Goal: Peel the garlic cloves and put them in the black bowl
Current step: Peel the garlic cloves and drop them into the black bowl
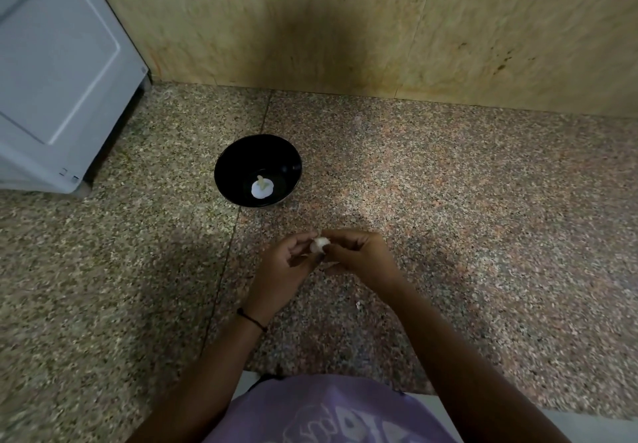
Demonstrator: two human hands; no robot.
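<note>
Shirt: a lilac printed shirt [328,408] is showing at the near edge.
Hands: the left hand [279,270] and right hand [359,256] are meeting over the speckled granite surface [483,218], both pinching a small white garlic clove [319,245] between their fingertips.
Bowl: the round black bowl [241,156] is sitting farther off, slightly left, holding a white garlic head [262,190].
Far left: a white panelled appliance [58,73] is standing.

Bare speckled worktop [448,201] runs open from our left hand [283,266] and right hand [359,252], both pinching a garlic clove [319,245], to the black bowl [238,156], where a garlic bulb [262,190] sits at the bottom. A white appliance [58,80] blocks the far left corner; the wall [345,28] closes the far edge; we find the right side wide open.
</note>
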